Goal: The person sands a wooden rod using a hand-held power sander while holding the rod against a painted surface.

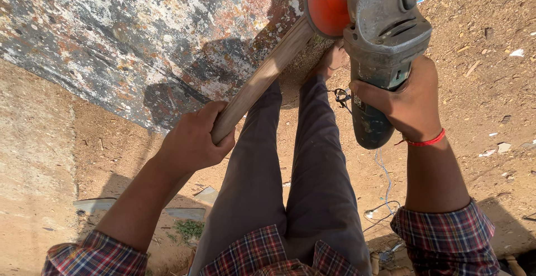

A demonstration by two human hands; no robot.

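No packages, signs or screens show in the head view. The only label is a small pale printed strip on the dark lower body of the angle grinder (pixel 373 75), just beside the fingers of the right hand (pixel 410 100) that grips the tool; it runs lengthwise along the body, light lettering on black, too small to make out further.

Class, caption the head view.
Left hand steadies a wooden stick while right hand presses an angle grinder against it.
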